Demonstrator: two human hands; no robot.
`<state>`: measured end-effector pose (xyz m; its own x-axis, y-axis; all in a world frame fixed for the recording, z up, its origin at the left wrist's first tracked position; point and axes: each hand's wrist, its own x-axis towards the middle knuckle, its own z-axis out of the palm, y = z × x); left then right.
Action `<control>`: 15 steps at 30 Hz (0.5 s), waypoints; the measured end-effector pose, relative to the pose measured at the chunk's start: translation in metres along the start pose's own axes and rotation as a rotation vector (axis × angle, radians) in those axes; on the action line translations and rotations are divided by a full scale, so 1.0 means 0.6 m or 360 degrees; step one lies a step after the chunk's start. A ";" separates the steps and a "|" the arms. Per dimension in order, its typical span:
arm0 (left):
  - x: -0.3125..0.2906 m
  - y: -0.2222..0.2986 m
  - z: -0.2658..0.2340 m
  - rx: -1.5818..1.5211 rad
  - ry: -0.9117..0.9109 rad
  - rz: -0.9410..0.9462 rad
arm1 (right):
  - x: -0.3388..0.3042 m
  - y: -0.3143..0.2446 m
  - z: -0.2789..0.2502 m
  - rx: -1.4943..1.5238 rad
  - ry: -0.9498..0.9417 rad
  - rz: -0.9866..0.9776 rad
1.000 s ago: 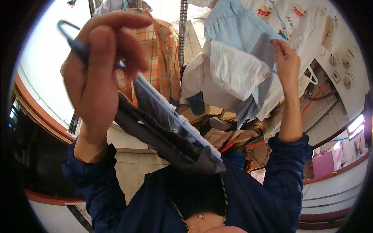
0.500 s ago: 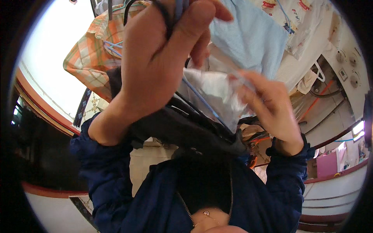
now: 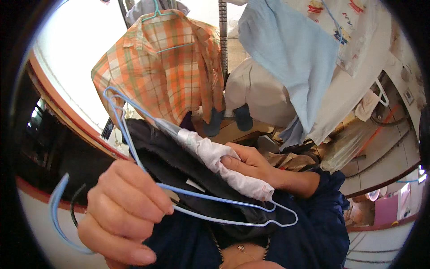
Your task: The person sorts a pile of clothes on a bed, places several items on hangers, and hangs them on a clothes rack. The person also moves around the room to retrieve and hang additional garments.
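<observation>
My left hand [image 3: 127, 210], at the lower left, is closed around light blue clothes hangers [image 3: 210, 201], whose hook curves out beyond my fist. A second, dark hook pokes out beside it. Over the hangers' far bar hangs a bunched white cloth [image 3: 215, 157], gripped by my right hand [image 3: 253, 166] with the thumb on top and the fingers partly hidden. Beneath the hangers lies a black garment [image 3: 156, 150], close to my chest. What carries the black garment is hidden.
Ahead, an orange plaid shirt [image 3: 163, 67] hangs on a teal hanger, left of a ribbed metal pole [image 3: 223, 40]. A light blue garment [image 3: 291, 58] and pale cloths hang to its right. A white hanger [image 3: 380, 92] is at far right.
My left hand has come down from the top to the lower left, bringing the hangers and black garment with it. My right hand has moved left and grips the white cloth.
</observation>
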<state>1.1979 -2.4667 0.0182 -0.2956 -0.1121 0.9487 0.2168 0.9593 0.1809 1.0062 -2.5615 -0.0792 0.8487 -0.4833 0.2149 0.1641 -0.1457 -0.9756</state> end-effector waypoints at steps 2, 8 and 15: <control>-0.006 0.009 0.021 0.0150 0.0152 0.0020 | 0.009 0.010 0.004 0.0027 -0.0064 0.0042; -0.021 0.069 0.030 0.0404 0.0294 -0.0364 | 0.106 0.023 -0.041 -0.0910 -0.0308 -0.0401; -0.046 0.095 0.042 0.1090 0.0823 -0.0375 | 0.410 -0.074 -0.205 -0.1739 0.1098 -0.1389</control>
<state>1.1952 -2.4024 -0.0042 0.2305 -0.2703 0.9348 -0.4498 0.8223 0.3486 1.1457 -2.7798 0.0225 0.2519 -0.1615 0.9542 -0.2270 -0.9683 -0.1040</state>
